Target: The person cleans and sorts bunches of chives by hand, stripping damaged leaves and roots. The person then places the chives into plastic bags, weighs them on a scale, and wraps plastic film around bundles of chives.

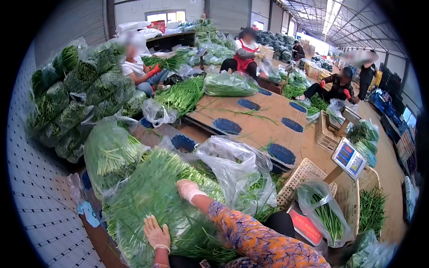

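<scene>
A large clear plastic bag (147, 192) packed with long, thin green stalks like garlic chives lies right in front of me. My left hand (157, 232), in a thin pale glove, rests flat on the bag's near side with fingers spread. Further up, my right hand (190, 190), also gloved, is on the bag's right side; its fingers look curled into the plastic, and their tips are hidden. Behind the bag stands another filled bag (111, 156) of stalks. A loose, crumpled clear bag (234, 165) sits right of my right hand, over more greens.
Full bags (85, 85) are stacked at left. A brown board (263, 116) with blue-lined openings lies ahead. On the right, a scale display (348, 158) stands near a cream crate (304, 181) and a bag of stalks (324, 214). Several people work with greens beyond.
</scene>
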Available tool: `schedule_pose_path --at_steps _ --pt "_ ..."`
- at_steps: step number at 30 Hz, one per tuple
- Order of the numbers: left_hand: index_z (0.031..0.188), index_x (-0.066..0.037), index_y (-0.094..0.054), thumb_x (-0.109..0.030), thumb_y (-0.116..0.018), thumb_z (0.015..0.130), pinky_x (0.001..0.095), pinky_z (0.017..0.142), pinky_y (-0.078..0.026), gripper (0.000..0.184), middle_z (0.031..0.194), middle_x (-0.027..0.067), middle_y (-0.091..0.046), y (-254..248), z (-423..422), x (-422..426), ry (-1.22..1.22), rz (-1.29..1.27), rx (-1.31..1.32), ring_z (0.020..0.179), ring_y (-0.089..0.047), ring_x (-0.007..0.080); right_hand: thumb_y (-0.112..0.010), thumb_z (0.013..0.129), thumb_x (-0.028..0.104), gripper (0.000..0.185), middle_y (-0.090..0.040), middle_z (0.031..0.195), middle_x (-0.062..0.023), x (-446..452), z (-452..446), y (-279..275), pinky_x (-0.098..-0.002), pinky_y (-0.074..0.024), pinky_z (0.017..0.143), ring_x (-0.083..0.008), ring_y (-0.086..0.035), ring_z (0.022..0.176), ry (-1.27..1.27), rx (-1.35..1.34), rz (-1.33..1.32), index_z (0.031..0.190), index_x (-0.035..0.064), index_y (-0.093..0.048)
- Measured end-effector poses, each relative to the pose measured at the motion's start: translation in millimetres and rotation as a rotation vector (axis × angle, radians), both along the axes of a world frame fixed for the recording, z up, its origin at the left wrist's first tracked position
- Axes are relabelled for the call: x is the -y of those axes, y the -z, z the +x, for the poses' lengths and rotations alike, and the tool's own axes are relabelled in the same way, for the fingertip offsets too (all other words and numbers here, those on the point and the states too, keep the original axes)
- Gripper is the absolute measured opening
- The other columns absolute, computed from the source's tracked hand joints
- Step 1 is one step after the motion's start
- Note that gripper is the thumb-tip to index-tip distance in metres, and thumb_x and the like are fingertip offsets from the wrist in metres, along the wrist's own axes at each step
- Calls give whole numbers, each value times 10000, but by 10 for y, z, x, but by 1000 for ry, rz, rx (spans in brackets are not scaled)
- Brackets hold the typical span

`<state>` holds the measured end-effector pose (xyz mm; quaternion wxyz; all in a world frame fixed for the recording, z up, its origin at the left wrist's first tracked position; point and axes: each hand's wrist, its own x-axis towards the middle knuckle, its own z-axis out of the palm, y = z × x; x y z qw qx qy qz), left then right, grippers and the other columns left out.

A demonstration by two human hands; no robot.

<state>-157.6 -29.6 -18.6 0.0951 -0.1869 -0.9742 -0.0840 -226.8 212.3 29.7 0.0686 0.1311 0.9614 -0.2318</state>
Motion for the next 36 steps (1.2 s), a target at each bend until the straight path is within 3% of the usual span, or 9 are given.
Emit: schedule_pose_path --at_steps 5,7,11,14,16,23,33,35,36 --pt "1329 -2 -284 -313 -492 815 429 1047 -184 636 1357 175 -318 1 -18 3 28 11 -48 1286 -246 320 -484 823 171 212 -585 938 -203 -13 -27 138 -412 -437 762 -365 -555 891 -32 -370 -356 970 23 -515" --pt "1329 -2 -284 -317 -493 814 430 1048 -180 639 1357 173 -318 -13 -20 -9 24 11 -44 1286 -246 319 -481 854 202 219 -583 872 -168 25 36 219 -373 -451 692 -309 -578 843 60 -360 -388 979 22 -491" --pt "1328 -4 -286 -331 -480 819 429 1055 -168 635 1359 163 -318 -18 -12 -31 -4 12 -22 1286 -243 316 -431 874 186 179 -553 662 -79 107 96 311 -302 -418 532 -150 -515 564 430 -258 -1103 920 29 -506" --pt "1331 -11 -284 -349 -457 830 423 1059 -159 629 1362 157 -315 12 -27 1 -25 -30 -46 1290 -233 312 -439 872 237 226 -567 730 -159 162 137 420 -380 -425 723 -293 -578 734 89 -313 -747 901 31 -528" --pt "1332 -13 -281 -350 -455 835 420 1058 -159 625 1361 154 -316 -73 -5 -21 13 -7 -29 1290 -233 310 -458 864 239 221 -576 685 -137 173 392 -59 -371 -437 582 -278 -565 617 135 -153 -669 893 32 -530" --pt "1331 -15 -281 -339 -471 832 412 1055 -168 625 1361 152 -314 -83 21 -19 23 -1 -57 1288 -237 305 -455 882 303 235 -593 800 -180 292 1779 162 -453 -449 657 -382 -569 739 -185 -245 -400 959 100 -545" --pt "1340 -134 -333 -326 -478 829 427 1044 -196 565 1389 109 -288 -145 92 54 62 79 -84 1284 -254 284 -538 860 136 155 -598 750 -143 225 2913 -29 -303 -460 572 -254 -589 647 -59 -91 -655 993 74 -587" --pt "1250 -175 -474 -302 -475 840 430 1040 -203 430 1373 91 -321 -107 123 145 262 90 -160 1277 -267 286 -520 891 146 162 -507 653 25 190 2959 -163 -187 -372 468 -35 -425 500 -105 -268 -705 1003 60 -598" --pt "1112 -159 -579 -265 -484 845 431 1038 -208 303 1292 70 -429 -179 176 176 293 141 -195 1263 -301 264 -513 894 151 166 -516 660 21 141 3003 -218 -192 -375 466 -39 -430 497 -120 -221 -697 997 54 -601"
